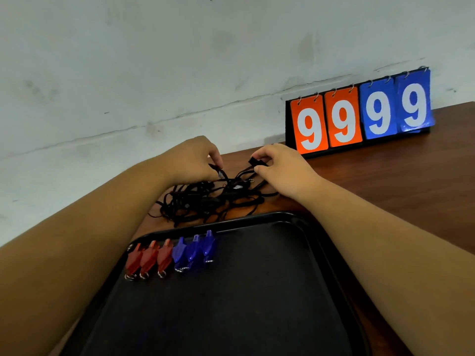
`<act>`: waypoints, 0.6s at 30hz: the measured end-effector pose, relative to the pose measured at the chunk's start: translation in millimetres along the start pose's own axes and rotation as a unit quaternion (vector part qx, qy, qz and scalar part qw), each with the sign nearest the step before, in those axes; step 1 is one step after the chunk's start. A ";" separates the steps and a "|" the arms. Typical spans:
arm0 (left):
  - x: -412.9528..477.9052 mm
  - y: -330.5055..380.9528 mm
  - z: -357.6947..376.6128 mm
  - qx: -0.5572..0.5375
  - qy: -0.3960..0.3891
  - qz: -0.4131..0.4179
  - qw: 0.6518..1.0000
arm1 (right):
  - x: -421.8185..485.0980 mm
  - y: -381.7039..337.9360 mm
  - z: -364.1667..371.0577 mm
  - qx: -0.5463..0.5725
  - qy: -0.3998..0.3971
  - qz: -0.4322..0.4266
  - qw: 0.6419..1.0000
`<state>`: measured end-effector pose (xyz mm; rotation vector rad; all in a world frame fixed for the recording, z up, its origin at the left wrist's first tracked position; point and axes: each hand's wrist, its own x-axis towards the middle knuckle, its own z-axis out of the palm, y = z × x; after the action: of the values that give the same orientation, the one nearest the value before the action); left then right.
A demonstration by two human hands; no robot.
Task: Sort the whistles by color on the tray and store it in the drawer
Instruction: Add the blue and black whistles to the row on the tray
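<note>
Red comes first on the left: three red whistles [149,258] lie side by side at the far left of the black tray [257,304], mouthpieces pointing away from the person, rings toward them. Touching that row on its right are three blue whistles [194,250], lined up the same way, so both colours look sorted already. Just beyond the tray's far rim, on the brown counter [411,181], sits a tangled heap of black cords [213,199]. The left hand [190,160] pinches a strand at the heap's left top; the right hand [280,168] pinches a small black clasp [255,161] at its right top. Both grips are clenched on the cords, equally near. Any whistle left would lie between and below the hands, though none shows. Farther right stands a scoreboard [359,116] against the wall.
</note>
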<state>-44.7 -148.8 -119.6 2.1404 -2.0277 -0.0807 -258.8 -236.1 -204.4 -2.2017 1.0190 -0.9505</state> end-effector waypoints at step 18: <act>-78.7 -3.4 -10.4 -0.385 0.042 -0.115 0.915 | -18.8 -23.2 0.9 0.129 -0.049 -0.029 0.990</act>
<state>-44.4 -69.4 -117.2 1.7862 -1.3420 -0.6834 -257.0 -207.5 -195.8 -2.0480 0.7455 -0.9344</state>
